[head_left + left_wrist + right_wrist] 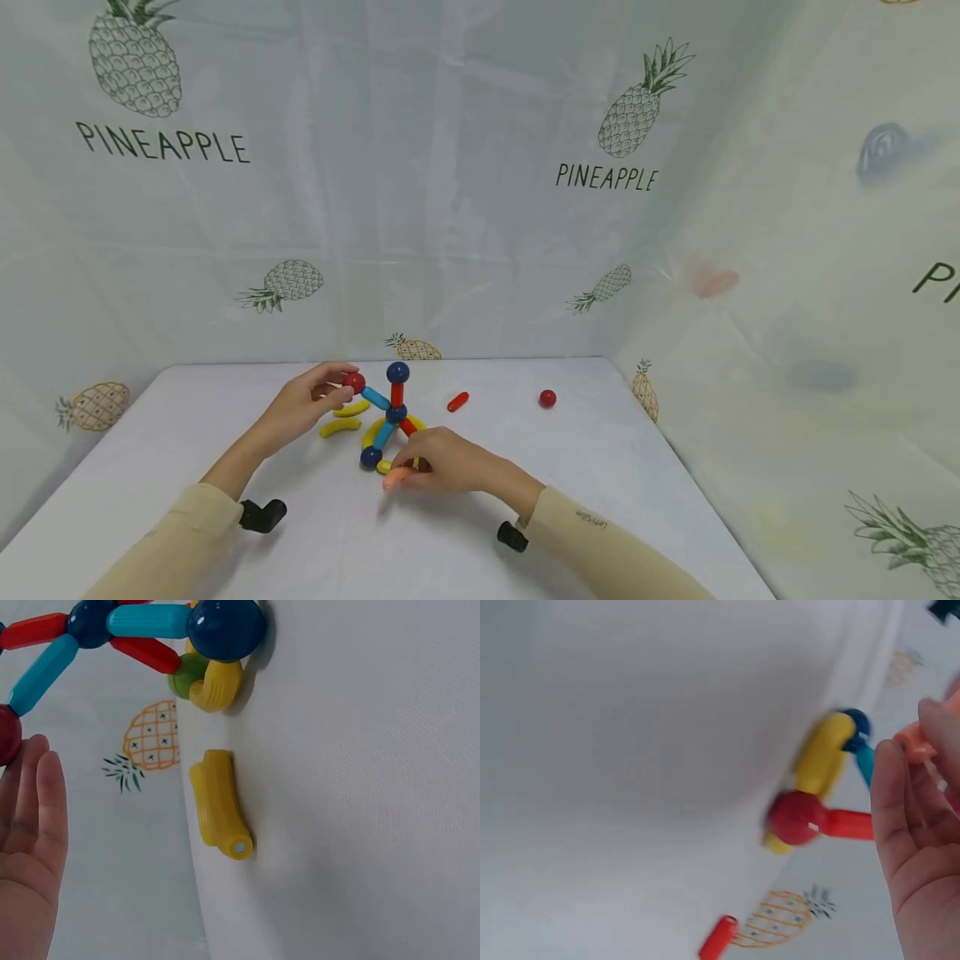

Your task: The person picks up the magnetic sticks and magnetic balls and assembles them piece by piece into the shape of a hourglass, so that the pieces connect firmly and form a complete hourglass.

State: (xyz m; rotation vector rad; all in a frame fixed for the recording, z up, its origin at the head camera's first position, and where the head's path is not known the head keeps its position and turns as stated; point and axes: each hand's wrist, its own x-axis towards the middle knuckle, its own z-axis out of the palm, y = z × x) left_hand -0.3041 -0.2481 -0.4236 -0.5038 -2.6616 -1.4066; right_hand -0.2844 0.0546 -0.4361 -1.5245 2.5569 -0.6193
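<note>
My left hand (298, 408) pinches a red ball (354, 382) at the outer end of a light blue rod (377, 398). That rod joins a dark blue ball (396, 413) at the middle of a magnetic ball-and-rod structure. A red rod (397, 395) stands up from it, topped by another dark blue ball (398, 372). Legs slope down to a base of curved yellow rods, with a dark blue ball (371, 457), a red ball (796, 817) and a green ball (189, 673) at its corners. In front of the base, my right hand (453, 462) holds an orange rod (397, 477) between thumb and fingers.
Two curved yellow rods (340, 427) lie left of the structure. A loose red rod (458, 402) and a red ball (547, 398) lie to its right on the white table (637, 500). Behind hangs a pineapple-print cloth (480, 208).
</note>
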